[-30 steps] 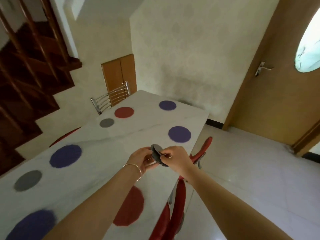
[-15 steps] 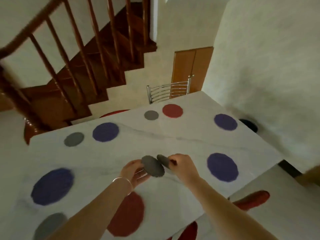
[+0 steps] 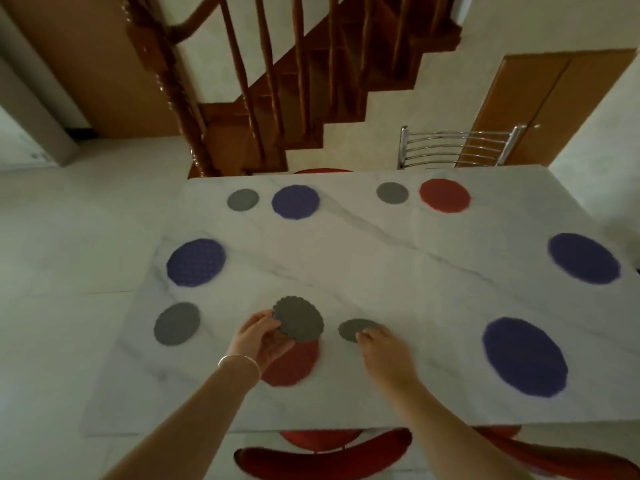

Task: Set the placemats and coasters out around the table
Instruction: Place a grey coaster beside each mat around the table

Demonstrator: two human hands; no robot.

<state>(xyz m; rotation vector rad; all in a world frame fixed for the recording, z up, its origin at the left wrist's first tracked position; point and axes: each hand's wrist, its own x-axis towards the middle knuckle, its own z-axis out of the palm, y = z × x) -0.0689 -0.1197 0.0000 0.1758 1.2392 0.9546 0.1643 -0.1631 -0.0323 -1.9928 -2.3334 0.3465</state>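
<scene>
My left hand (image 3: 258, 336) holds a grey scalloped coaster (image 3: 298, 318) tilted above a red placemat (image 3: 292, 362) near the table's front edge. My right hand (image 3: 382, 344) grips a second grey coaster (image 3: 353, 329) low over the white marble table (image 3: 381, 271), to the right of the red placemat. Around the table lie several purple placemats (image 3: 524, 356), another red placemat (image 3: 445, 195) and several grey coasters (image 3: 176, 323).
Red chairs (image 3: 322, 460) are tucked under the near edge. A chrome-backed chair (image 3: 455, 147) stands at the far side. A wooden staircase (image 3: 277, 84) rises behind the table, and a wooden cupboard door (image 3: 554, 98) is at the back right.
My view has swung left, square onto the table. My hands have split the two grey coasters apart: the right one has gone down toward the tabletop, the left one stays raised.
</scene>
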